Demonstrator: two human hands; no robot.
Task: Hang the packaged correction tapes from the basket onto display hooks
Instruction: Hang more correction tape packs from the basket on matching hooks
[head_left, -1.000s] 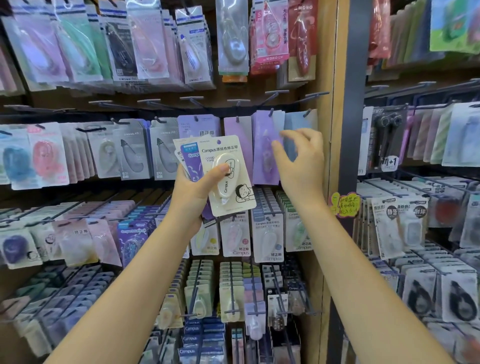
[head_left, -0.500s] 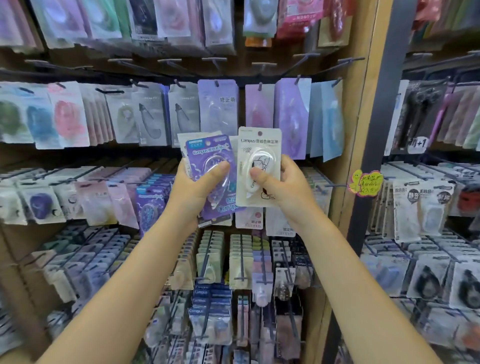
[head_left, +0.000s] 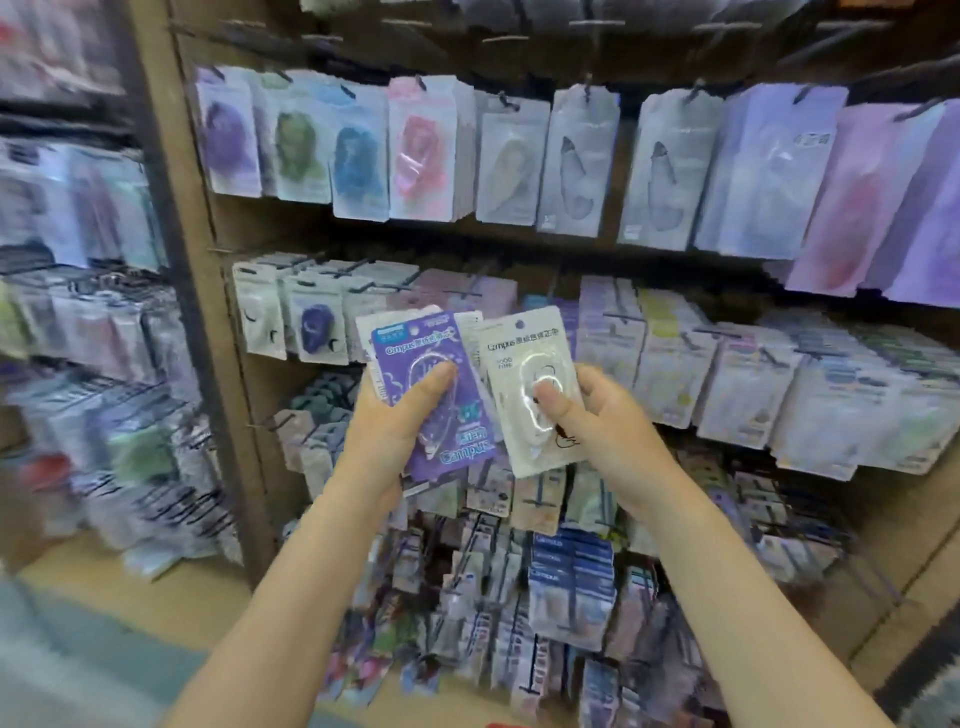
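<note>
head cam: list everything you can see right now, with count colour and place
purple package: one in front, more cards behind it, count unclear; held centre, left.
white package: one, cream white, held centre, right.
hanging packages: many, pastel purple, green, blue, pink, grey; top row of hooks.
lower packages: many, mixed pale colours; rows below, blurred.
wooden upright: one, brown, left of the display.
left hand: one, grips purple package.
right hand: one, grips white package.

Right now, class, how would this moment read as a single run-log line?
left hand: holds purple correction tape pack | right hand: holds white correction tape pack | both packs unhung, in front of display hooks
</note>
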